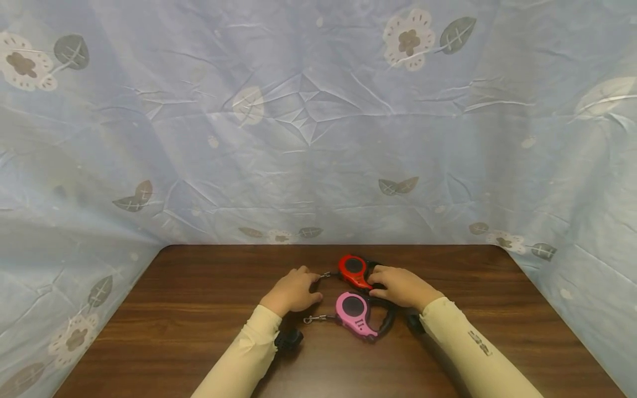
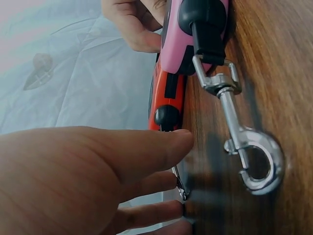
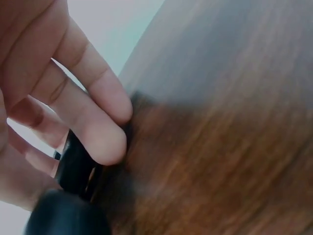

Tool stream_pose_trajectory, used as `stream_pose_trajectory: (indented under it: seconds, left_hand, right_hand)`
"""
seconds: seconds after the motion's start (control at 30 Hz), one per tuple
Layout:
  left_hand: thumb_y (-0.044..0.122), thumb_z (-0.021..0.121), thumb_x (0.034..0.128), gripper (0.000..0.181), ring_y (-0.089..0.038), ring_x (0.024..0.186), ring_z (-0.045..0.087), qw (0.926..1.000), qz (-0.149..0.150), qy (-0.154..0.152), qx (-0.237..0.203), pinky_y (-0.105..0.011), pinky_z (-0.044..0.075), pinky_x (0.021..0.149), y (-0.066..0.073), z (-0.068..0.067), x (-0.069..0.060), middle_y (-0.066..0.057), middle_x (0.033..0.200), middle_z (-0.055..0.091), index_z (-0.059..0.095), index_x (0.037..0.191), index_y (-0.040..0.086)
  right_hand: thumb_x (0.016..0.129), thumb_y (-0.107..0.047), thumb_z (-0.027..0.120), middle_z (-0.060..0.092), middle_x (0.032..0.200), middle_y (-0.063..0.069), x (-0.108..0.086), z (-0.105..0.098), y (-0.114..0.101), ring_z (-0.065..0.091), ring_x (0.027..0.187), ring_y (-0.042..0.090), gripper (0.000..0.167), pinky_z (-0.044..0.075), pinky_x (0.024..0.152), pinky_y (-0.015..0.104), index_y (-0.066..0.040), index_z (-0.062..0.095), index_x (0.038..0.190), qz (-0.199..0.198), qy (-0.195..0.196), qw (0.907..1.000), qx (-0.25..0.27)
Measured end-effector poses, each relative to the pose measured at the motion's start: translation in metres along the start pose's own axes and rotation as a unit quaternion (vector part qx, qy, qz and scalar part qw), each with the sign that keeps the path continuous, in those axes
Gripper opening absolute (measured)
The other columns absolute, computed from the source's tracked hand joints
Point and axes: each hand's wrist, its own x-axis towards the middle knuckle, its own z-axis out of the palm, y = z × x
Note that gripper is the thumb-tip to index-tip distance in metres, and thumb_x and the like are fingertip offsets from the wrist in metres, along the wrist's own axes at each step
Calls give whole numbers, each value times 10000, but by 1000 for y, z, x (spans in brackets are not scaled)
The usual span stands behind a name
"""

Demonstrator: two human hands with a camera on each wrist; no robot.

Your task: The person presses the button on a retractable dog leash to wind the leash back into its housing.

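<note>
A red retractable dog leash (image 1: 352, 266) lies on the table, its black handle toward the right. My right hand (image 1: 402, 286) holds it by that handle; in the right wrist view the fingers (image 3: 100, 132) bend over the black handle (image 3: 73, 166). Beside the red leash's metal clip (image 1: 325, 275) is my left hand (image 1: 294, 292), thumb and fingers extended, the fingertips close to the clip. Whether they touch it, I cannot tell. Closer to me lies a pink retractable leash (image 1: 352, 312), with its silver snap hook (image 2: 259, 161) pointing left, apart from the left hand.
The brown wooden table (image 1: 199, 331) reaches back to a pale blue flowered cloth (image 1: 308, 166), which also hangs at both sides. A black wrist camera (image 1: 288, 339) sits under the left wrist, close to the pink leash's hook.
</note>
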Motion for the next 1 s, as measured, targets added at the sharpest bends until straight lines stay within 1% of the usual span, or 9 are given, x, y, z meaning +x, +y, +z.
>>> stream_pose_trajectory:
  seconds: [0.2,0.4,0.57,0.77,1.0]
  left_hand:
    - [337,740,954,522,-375,1211,570,10000,-8,14,-31,-538,498,1021,-1,-1,1,-167,1328,597,641,1388,64]
    - [340,744,948,519,-368,1195,578,10000,48,54,-29,-535,506,1006,0,1,3,-158,1308,607,648,1380,71]
    - [330,743,948,504,-377,1218,574,9999,83,61,-54,-537,500,1018,0,1,5,-161,1324,607,651,1371,72]
    - [300,753,938,493,-393,1242,569,9998,113,91,-129,-539,487,1040,2,0,6,-168,1323,613,649,1355,59]
    - [297,742,938,497,-392,1252,580,9997,101,137,-176,-534,483,1049,1,0,8,-164,1319,619,641,1359,54]
  right_hand:
    - [964,-225,750,598,1010,-53,1,-2,-1,605,875,103,144,560,805,396,-145,734,1083,67,-16,10000,40]
    - [967,-230,747,602,1012,-50,-1,-1,2,616,882,113,159,561,814,403,-139,733,1097,118,-10,9999,16]
    - [960,-219,755,602,1026,-58,-3,0,4,625,893,110,187,564,827,407,-135,731,1125,190,12,9998,27]
    - [951,-194,764,600,1030,-62,-5,-1,6,625,883,104,185,564,811,400,-148,726,1126,187,12,9998,36]
    - [937,-125,768,629,1072,-66,-8,0,10,661,957,134,212,570,861,418,-143,731,1144,244,115,9996,115]
